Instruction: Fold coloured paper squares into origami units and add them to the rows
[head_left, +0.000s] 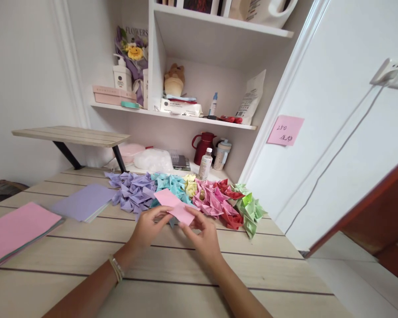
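A piece of pink origami paper [183,213], partly folded, is held up over the table between both hands. My left hand [150,226] pinches its left edge between thumb and fingers. On the right side, my right hand [202,234] grips the paper with thumb and fingertips. Just behind it lie heaps of folded paper pieces: purple ones [134,192], blue ones [170,182], yellow ones [190,185], pink ones [214,198], red ones [232,219] and green ones [251,212].
On the left lie a stack of pink sheets [20,229] and a stack of purple sheets [82,201]. A small raised wooden stand [73,136] rises at the back left. Behind the heaps are a plastic bottle [204,164], a red jug [204,148] and a tumbler [222,154].
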